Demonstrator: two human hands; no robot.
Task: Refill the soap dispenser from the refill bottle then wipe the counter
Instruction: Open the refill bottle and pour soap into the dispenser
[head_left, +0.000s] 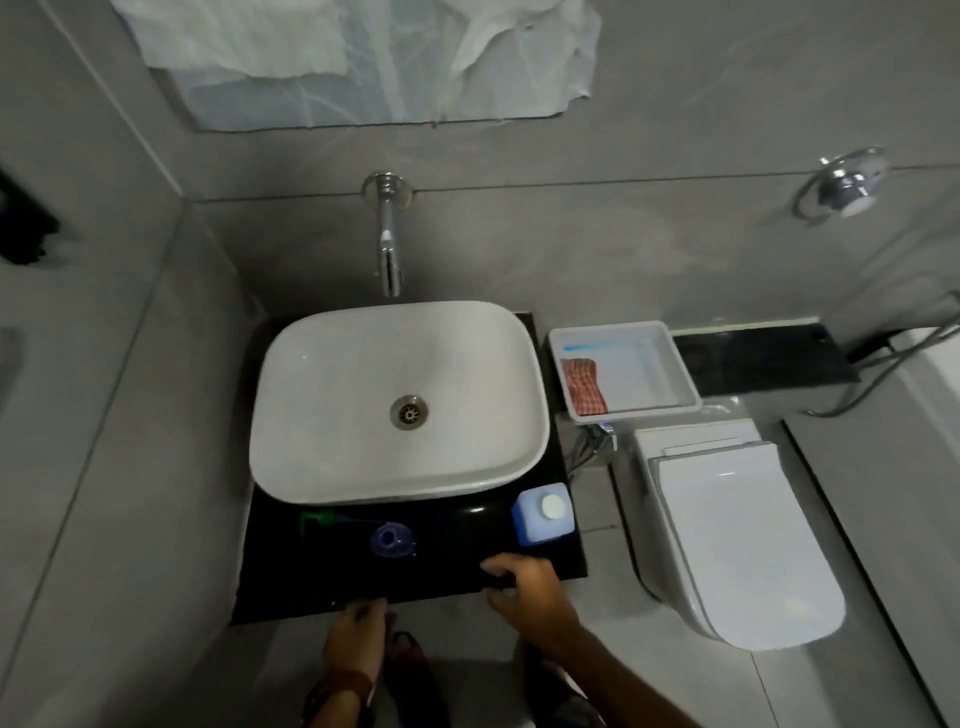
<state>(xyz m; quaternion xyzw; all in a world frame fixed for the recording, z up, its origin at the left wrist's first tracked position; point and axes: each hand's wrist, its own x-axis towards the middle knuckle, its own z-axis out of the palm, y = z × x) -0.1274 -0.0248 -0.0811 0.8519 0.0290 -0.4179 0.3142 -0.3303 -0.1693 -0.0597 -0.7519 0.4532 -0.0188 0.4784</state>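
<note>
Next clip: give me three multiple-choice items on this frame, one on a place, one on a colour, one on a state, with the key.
1. Where does the blue plastic refill bottle stand on the black counter?
A. front right corner
B. inside the basin
C. far left edge

2. What colour is the pump head lying on the counter?
A. red
B. green
C. yellow

3. What state is the clear blue soap dispenser in?
A. pump fitted
B. lying on its side
C. open, pump removed

Key: 1 A, it stands right of the white ceramic basin near the counter's front. 2 B, it shows green by the basin's front rim. 3 C, its round mouth faces up and the pump lies apart.
</note>
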